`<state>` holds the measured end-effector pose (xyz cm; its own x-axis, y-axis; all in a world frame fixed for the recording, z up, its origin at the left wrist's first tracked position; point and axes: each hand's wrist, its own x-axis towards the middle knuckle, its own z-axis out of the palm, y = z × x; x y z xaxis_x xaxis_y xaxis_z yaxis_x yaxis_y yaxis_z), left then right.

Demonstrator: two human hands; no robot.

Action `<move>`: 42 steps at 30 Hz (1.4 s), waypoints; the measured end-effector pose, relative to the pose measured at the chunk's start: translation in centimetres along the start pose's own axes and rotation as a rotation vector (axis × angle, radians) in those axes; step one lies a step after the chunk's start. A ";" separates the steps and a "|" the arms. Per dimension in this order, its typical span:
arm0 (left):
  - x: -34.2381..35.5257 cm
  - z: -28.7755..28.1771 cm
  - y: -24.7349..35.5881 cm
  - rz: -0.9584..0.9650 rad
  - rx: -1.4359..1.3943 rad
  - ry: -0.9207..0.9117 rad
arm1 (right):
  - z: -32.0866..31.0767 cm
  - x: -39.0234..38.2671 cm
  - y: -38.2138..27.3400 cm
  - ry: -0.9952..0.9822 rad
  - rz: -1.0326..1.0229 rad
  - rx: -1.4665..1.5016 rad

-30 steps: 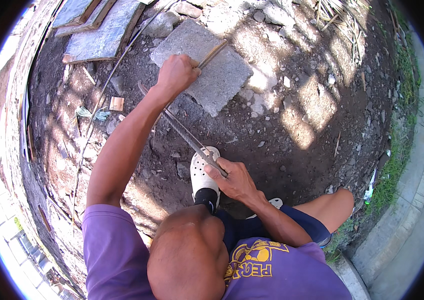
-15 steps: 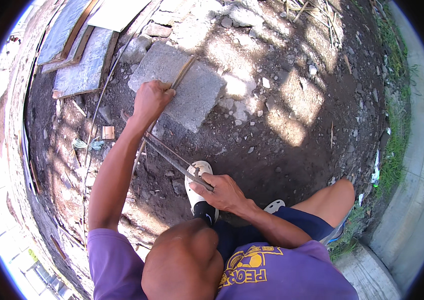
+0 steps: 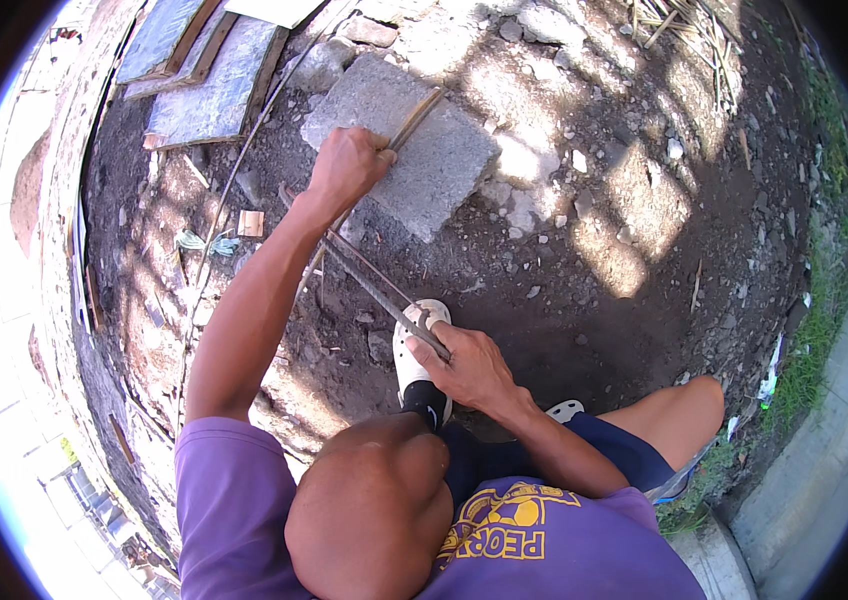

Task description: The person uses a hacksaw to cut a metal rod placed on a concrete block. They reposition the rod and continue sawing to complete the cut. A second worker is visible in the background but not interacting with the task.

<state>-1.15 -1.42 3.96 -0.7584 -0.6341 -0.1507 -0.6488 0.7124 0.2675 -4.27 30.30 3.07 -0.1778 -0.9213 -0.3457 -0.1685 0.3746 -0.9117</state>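
Observation:
A narrow wooden stick [image 3: 414, 122] slants across the rough grey concrete block [image 3: 434, 165], its far end resting over the block. My left hand [image 3: 352, 165] is closed around it near the block's left edge. Below that hand, the stick continues toward the ground. My right hand [image 3: 469, 368] grips the near end of what looks like a hacksaw [image 3: 374, 290], with a dark bent-rod frame and a thin blade. The saw's middle crosses the stick just below my left hand; whether the blade touches it is hard to tell. My shoe [image 3: 414, 345] is beneath the saw's near end.
Stacked boards [image 3: 214, 95] lie at the far left, beside a long thin rod [image 3: 234, 180]. A small wood offcut [image 3: 251, 223] and pale green string [image 3: 206, 243] are on the dirt. Dry sticks [image 3: 689, 30] are heaped far right; grass and a concrete curb [image 3: 794, 470] run along the right.
The whole view has shifted, so the block, boards and hands appear farther right and higher. Both hands keep the same holds; any saw movement across the stick is slight.

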 end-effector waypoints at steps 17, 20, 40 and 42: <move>0.6 -0.3 -0.2 -0.031 -0.064 -0.044 | 0.7 0.1 0.1 -0.008 0.018 -0.029; 0.7 -0.4 0.2 -0.068 -0.051 -0.072 | 0.3 0.1 0.0 -0.011 0.032 -0.009; 0.6 -0.8 0.6 -0.044 -0.038 -0.046 | -0.3 -0.1 -0.1 -0.008 0.015 -0.026; 0.6 -0.9 0.6 -0.034 -0.057 -0.040 | -0.3 -0.1 0.0 -0.013 0.020 -0.030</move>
<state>-1.97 -1.61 4.90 -0.7384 -0.6445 -0.1985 -0.6708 0.6714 0.3152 -4.48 30.42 3.20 -0.1684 -0.9149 -0.3668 -0.1945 0.3957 -0.8976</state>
